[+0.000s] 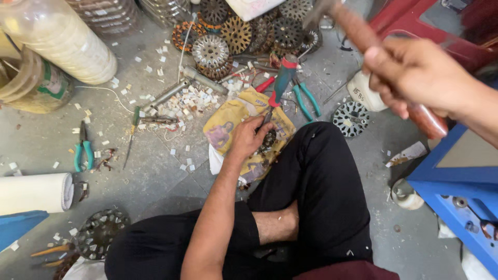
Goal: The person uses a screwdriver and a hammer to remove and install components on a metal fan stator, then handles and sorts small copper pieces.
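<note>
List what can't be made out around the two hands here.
- Head view: wooden-handled hammer in the right hand: head motion-blurred, cut by the top edge.
- Red-and-green-handled screwdriver: tip hidden by the left hand.
- Small round metal part under it: mostly covered by fingers.

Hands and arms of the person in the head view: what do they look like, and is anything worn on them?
Both hands, left and right, are bare: no gloves, rings or watch visible. Both forearms are uncovered, with no sleeves in view. The right is motion-blurred, so fine detail there is unclear.
</note>
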